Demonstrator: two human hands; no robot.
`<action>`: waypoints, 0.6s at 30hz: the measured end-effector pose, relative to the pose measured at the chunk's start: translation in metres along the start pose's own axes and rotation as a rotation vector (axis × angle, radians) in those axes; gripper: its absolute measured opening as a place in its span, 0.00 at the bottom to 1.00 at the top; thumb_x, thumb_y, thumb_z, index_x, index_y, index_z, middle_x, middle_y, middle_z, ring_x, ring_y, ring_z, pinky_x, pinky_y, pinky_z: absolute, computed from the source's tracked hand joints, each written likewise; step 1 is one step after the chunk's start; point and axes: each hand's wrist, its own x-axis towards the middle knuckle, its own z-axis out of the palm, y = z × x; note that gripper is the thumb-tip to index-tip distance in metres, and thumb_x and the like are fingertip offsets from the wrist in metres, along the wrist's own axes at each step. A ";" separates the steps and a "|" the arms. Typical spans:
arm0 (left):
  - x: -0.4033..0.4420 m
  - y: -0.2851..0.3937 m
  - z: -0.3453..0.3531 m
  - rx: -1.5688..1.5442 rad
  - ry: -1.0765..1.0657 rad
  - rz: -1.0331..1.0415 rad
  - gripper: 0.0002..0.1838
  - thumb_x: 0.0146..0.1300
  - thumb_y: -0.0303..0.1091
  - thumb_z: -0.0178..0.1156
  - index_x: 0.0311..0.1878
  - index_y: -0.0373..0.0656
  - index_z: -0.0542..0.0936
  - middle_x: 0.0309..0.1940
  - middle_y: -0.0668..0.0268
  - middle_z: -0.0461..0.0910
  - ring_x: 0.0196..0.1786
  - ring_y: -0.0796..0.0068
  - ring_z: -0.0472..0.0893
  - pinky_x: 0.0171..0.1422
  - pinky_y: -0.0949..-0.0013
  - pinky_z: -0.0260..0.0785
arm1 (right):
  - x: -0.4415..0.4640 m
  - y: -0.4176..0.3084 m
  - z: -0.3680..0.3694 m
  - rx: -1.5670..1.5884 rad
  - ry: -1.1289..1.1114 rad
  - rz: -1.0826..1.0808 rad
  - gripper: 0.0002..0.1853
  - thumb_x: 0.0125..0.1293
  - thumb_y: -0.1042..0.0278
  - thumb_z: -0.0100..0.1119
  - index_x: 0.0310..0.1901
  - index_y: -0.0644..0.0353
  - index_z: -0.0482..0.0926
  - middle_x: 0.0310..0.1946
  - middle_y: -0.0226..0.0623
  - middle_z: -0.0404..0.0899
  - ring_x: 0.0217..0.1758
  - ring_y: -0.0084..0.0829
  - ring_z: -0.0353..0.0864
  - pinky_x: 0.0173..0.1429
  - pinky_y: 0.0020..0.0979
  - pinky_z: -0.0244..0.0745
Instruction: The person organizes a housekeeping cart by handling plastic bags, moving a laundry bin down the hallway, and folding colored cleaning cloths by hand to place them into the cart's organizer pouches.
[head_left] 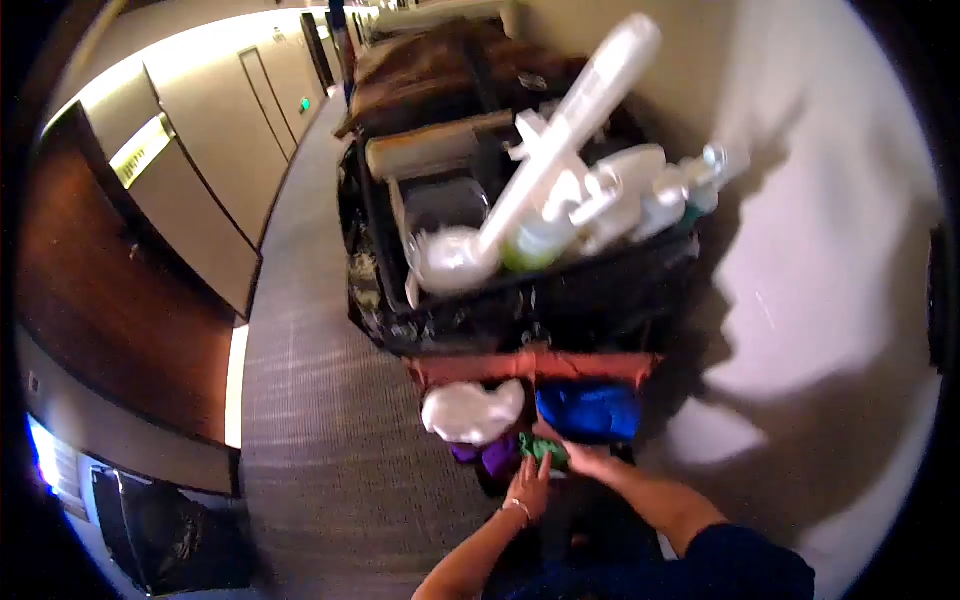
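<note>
Low in the middle of the view, a green cloth (541, 447) lies bunched between my two hands. My left hand (530, 490) reaches up from below, a band on its wrist, its fingers stretched out against the cloth's lower edge. From the right comes my right hand (590, 461), its fingers closed on the green cloth; the fingertips are partly hidden. Purple cloth (498, 455) is just left of the green one. Above them sit a bundled white cloth (472, 412) and a folded blue cloth (590, 412), in front of a reddish fabric panel (530, 368).
A black cart caddy (520, 305) holds several spray bottles (540, 240) and a long white-handled brush (570, 130). Brown fabric (430, 75) lies behind it. Carpet (300, 400) runs along the left past a dark wooden door (130, 260); a pale wall (840, 300) stands right. A black bag (180, 535) is lower left.
</note>
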 end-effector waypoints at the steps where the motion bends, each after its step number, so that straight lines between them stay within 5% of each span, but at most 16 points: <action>1: 0.008 -0.001 -0.005 -0.006 0.050 0.047 0.34 0.57 0.37 0.50 0.67 0.43 0.51 0.61 0.44 0.58 0.62 0.50 0.62 0.64 0.56 0.57 | -0.002 0.002 -0.010 -0.056 0.068 -0.082 0.28 0.52 0.66 0.51 0.59 0.55 0.64 0.58 0.50 0.64 0.59 0.54 0.62 0.62 0.48 0.57; 7: 0.032 0.001 -0.017 -0.298 -0.034 0.160 0.43 0.52 0.38 0.58 0.67 0.41 0.48 0.63 0.50 0.58 0.65 0.52 0.60 0.63 0.59 0.59 | -0.028 -0.021 -0.065 0.079 0.224 0.129 0.28 0.44 0.75 0.51 0.52 0.53 0.70 0.48 0.51 0.70 0.50 0.55 0.67 0.54 0.49 0.63; 9: 0.037 0.000 -0.009 -0.286 0.040 0.171 0.41 0.52 0.38 0.58 0.67 0.41 0.48 0.62 0.52 0.60 0.61 0.56 0.66 0.61 0.59 0.61 | -0.026 -0.014 -0.060 0.111 0.336 0.131 0.27 0.42 0.75 0.52 0.50 0.54 0.71 0.43 0.50 0.73 0.46 0.54 0.69 0.50 0.50 0.65; 11: 0.039 0.001 -0.002 -0.360 0.022 -0.015 0.39 0.53 0.38 0.57 0.66 0.41 0.51 0.60 0.52 0.62 0.54 0.56 0.72 0.59 0.59 0.63 | -0.023 -0.001 -0.061 0.102 0.289 0.112 0.26 0.43 0.73 0.52 0.50 0.53 0.71 0.42 0.50 0.73 0.45 0.54 0.70 0.49 0.49 0.65; 13: 0.037 0.000 0.011 -0.251 0.175 -0.089 0.36 0.52 0.39 0.57 0.63 0.39 0.56 0.52 0.52 0.71 0.46 0.57 0.77 0.53 0.60 0.65 | -0.022 0.006 -0.048 0.127 0.085 0.245 0.27 0.41 0.71 0.51 0.50 0.59 0.69 0.40 0.53 0.72 0.44 0.54 0.69 0.47 0.48 0.64; 15: 0.032 -0.001 0.017 -0.148 -0.017 -0.185 0.33 0.52 0.44 0.57 0.59 0.38 0.60 0.40 0.53 0.77 0.43 0.58 0.77 0.49 0.61 0.65 | -0.020 -0.002 -0.041 0.079 0.070 0.264 0.26 0.41 0.72 0.51 0.49 0.58 0.70 0.38 0.52 0.73 0.43 0.53 0.70 0.47 0.48 0.65; 16: 0.028 0.004 0.012 -0.087 0.007 -0.206 0.29 0.52 0.47 0.56 0.52 0.38 0.65 0.33 0.55 0.78 0.39 0.59 0.78 0.46 0.62 0.64 | -0.020 -0.002 -0.036 0.079 0.109 0.216 0.26 0.41 0.72 0.52 0.48 0.59 0.70 0.37 0.51 0.73 0.43 0.53 0.71 0.47 0.48 0.65; 18: 0.011 0.005 0.001 -0.071 -0.043 -0.190 0.26 0.52 0.47 0.56 0.49 0.40 0.67 0.34 0.54 0.78 0.39 0.59 0.78 0.47 0.60 0.64 | -0.023 -0.011 -0.031 0.067 0.300 0.084 0.27 0.42 0.74 0.52 0.50 0.58 0.70 0.37 0.48 0.75 0.44 0.51 0.72 0.49 0.47 0.65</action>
